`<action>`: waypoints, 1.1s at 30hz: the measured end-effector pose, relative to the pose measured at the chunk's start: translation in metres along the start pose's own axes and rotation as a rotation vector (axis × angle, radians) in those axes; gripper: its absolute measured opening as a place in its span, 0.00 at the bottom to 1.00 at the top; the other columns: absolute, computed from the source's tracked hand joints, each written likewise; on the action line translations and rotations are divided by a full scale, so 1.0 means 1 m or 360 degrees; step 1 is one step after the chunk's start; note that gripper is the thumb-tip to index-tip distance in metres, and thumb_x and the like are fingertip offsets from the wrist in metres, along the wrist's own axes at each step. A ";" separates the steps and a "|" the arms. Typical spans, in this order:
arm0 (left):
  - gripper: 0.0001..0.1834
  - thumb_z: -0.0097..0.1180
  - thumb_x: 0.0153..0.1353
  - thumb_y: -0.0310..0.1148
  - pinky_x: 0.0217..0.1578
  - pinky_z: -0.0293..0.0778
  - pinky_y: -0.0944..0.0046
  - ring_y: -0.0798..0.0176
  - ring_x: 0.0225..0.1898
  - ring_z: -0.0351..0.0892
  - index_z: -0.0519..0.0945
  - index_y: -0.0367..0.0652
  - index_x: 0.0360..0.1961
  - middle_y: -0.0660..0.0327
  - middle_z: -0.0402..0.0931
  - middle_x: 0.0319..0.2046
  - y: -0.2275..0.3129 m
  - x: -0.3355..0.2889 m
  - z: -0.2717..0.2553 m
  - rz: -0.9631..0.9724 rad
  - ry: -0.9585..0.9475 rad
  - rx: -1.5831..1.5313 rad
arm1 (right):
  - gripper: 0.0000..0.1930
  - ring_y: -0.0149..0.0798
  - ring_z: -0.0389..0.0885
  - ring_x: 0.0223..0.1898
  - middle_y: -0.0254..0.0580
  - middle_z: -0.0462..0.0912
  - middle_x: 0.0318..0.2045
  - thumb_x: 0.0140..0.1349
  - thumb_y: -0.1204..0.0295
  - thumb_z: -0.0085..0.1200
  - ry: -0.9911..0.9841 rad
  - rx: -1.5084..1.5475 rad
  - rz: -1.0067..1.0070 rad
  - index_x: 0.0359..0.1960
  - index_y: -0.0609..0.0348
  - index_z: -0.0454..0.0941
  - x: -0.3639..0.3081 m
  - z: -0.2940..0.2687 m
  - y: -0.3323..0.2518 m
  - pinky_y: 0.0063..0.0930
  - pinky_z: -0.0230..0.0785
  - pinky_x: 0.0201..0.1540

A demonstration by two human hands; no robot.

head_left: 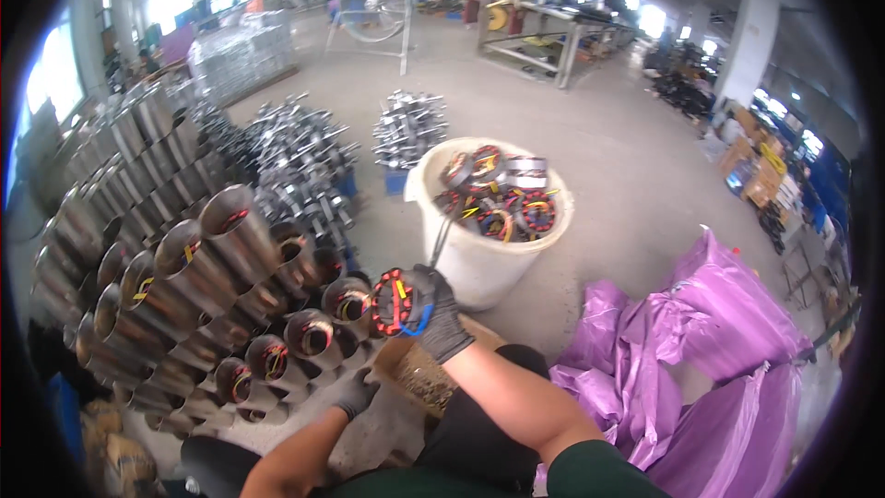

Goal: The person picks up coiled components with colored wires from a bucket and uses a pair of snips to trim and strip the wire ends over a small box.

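My right hand (441, 312), in a dark grey glove, grips a motor stator (392, 302) with red and black windings, a yellow tag and a blue wire loop. The stator hangs beside the nearest metal tubes, apart from the white bucket behind it. My left hand (356, 394), also gloved, is lower down, next to the front tubes, with its fingers slightly apart and nothing visible in it. Steel tubes (230, 238) lie stacked on the left, mouths toward me. Several of them, such as the tube (311, 336) in front, have wound stators inside.
A white bucket (435, 226) full of stators stands ahead. A cardboard box (398, 360) with small debris sits between my legs. Purple wrapped bundles (636, 350) lie at right. Metal shafts (300, 161) are heaped behind the tubes. Farther off stand a large fan (376, 5) and a workbench (535, 41).
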State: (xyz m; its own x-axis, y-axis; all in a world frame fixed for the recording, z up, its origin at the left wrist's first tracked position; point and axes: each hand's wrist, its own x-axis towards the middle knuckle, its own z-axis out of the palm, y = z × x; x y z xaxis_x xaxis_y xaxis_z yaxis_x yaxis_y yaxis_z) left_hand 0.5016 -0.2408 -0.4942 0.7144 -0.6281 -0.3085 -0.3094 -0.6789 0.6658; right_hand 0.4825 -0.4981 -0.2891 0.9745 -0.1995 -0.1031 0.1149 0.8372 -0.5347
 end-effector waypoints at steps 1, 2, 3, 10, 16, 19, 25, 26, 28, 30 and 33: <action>0.30 0.56 0.63 0.50 0.51 0.75 0.54 0.47 0.48 0.81 0.74 0.40 0.59 0.45 0.82 0.45 0.018 -0.006 -0.026 -0.0031 -0.0128 -0.0103 | 0.12 0.51 0.82 0.32 0.50 0.81 0.32 0.61 0.63 0.51 -0.0097 -0.0001 0.0069 0.35 0.62 0.74 -0.006 0.007 0.000 0.47 0.79 0.38; 0.25 0.56 0.64 0.44 0.47 0.76 0.56 0.52 0.44 0.82 0.76 0.39 0.56 0.48 0.82 0.41 0.001 -0.006 -0.039 0.0070 -0.0086 -0.0333 | 0.13 0.51 0.82 0.33 0.50 0.81 0.33 0.60 0.63 0.51 -0.0187 0.0002 0.0119 0.36 0.63 0.74 -0.011 0.022 0.007 0.46 0.79 0.39; 0.19 0.54 0.66 0.37 0.42 0.75 0.59 0.58 0.38 0.80 0.77 0.37 0.54 0.53 0.81 0.35 0.057 -0.022 -0.077 0.0253 -0.0120 -0.0457 | 0.14 0.51 0.83 0.34 0.51 0.82 0.34 0.60 0.64 0.51 -0.0210 -0.0030 0.0114 0.38 0.64 0.75 -0.023 0.025 -0.001 0.46 0.80 0.40; 0.22 0.56 0.68 0.34 0.51 0.73 0.67 0.70 0.48 0.75 0.70 0.41 0.61 0.61 0.75 0.50 0.111 -0.072 -0.176 0.0400 0.0151 -0.1528 | 0.22 0.49 0.85 0.44 0.54 0.83 0.44 0.58 0.67 0.51 -0.0424 -0.0060 0.0177 0.51 0.70 0.75 -0.039 0.064 0.024 0.44 0.80 0.51; 0.41 0.64 0.59 0.26 0.58 0.71 0.62 0.62 0.58 0.71 0.56 0.41 0.70 0.56 0.69 0.59 0.122 -0.061 -0.163 0.0560 0.0435 -0.1028 | 0.21 0.48 0.85 0.40 0.54 0.81 0.45 0.57 0.71 0.54 -0.0239 -0.0138 0.0458 0.54 0.60 0.69 -0.036 0.060 0.067 0.45 0.83 0.38; 0.30 0.59 0.58 0.24 0.50 0.75 0.64 0.67 0.47 0.76 0.68 0.38 0.63 0.61 0.78 0.46 0.114 -0.051 -0.170 0.0347 -0.0006 -0.1472 | 0.21 0.47 0.84 0.35 0.52 0.81 0.41 0.57 0.72 0.57 -0.0129 -0.0334 0.0461 0.52 0.56 0.67 -0.037 0.070 0.075 0.44 0.82 0.34; 0.23 0.59 0.48 0.21 0.46 0.76 0.64 0.65 0.40 0.79 0.77 0.35 0.49 0.60 0.81 0.37 0.096 -0.055 -0.181 0.0080 0.0251 -0.1312 | 0.13 0.40 0.81 0.33 0.42 0.80 0.31 0.57 0.64 0.61 -0.0743 -0.2634 -0.0847 0.35 0.60 0.76 0.002 0.059 0.059 0.32 0.75 0.37; 0.17 0.55 0.49 0.23 0.37 0.77 0.64 0.65 0.34 0.79 0.79 0.36 0.43 0.57 0.79 0.31 0.093 -0.055 -0.178 0.0083 0.0452 -0.1329 | 0.14 0.41 0.80 0.35 0.42 0.80 0.32 0.58 0.63 0.60 -0.0601 -0.2398 -0.0561 0.36 0.61 0.75 0.001 0.062 0.056 0.33 0.74 0.39; 0.16 0.59 0.53 0.28 0.34 0.77 0.65 0.67 0.31 0.79 0.78 0.36 0.44 0.59 0.79 0.32 0.092 -0.060 -0.189 -0.0062 0.0383 -0.1574 | 0.15 0.41 0.80 0.39 0.42 0.79 0.33 0.61 0.61 0.57 -0.0318 -0.1981 -0.0115 0.38 0.62 0.74 -0.004 0.077 0.057 0.35 0.72 0.43; 0.21 0.65 0.57 0.38 0.31 0.78 0.66 0.68 0.29 0.80 0.77 0.37 0.48 0.61 0.80 0.34 0.096 -0.066 -0.193 -0.0096 0.0347 -0.2037 | 0.23 0.38 0.80 0.44 0.41 0.80 0.42 0.64 0.58 0.55 -0.0412 -0.1784 -0.0078 0.51 0.63 0.70 -0.007 0.075 0.070 0.33 0.73 0.47; 0.28 0.59 0.63 0.51 0.37 0.77 0.70 0.71 0.40 0.80 0.75 0.42 0.56 0.64 0.80 0.44 0.098 -0.072 -0.207 -0.0148 0.0079 -0.2137 | 0.30 0.34 0.80 0.50 0.40 0.80 0.51 0.67 0.54 0.54 -0.0422 -0.1522 0.0142 0.63 0.62 0.66 -0.012 0.069 0.084 0.29 0.75 0.52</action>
State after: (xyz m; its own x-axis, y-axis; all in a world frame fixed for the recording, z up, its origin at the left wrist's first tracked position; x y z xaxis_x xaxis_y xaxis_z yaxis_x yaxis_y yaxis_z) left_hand 0.5497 -0.1836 -0.2663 0.7294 -0.5668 -0.3830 0.5701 0.1943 0.7983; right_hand 0.4941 -0.3904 -0.2745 0.9969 0.0622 -0.0475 -0.0511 0.0577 -0.9970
